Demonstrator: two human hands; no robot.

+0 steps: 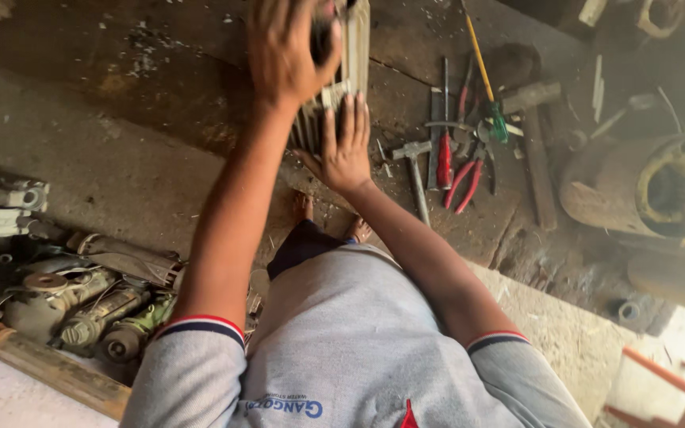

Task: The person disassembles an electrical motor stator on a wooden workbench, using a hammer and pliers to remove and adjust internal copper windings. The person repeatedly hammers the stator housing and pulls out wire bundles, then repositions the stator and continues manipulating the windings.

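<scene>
We hold the finned motor housing (334, 87) upright on the floor (120, 158): our left hand (287, 47) wraps its top edge in a narrow grip, our right hand (344, 147) lies flat and open on the fins below. Right of the grip lie a hammer (415, 170) and red pliers (465, 178), close; to the left the floor gives room.

Open floor left, tools crowding right

Bare floor (120, 103) lies left of the motor (334, 87); hammer (415, 170), pliers (463, 181) and drum (644, 190) block the right, scrap parts (81, 301) the near left.
</scene>
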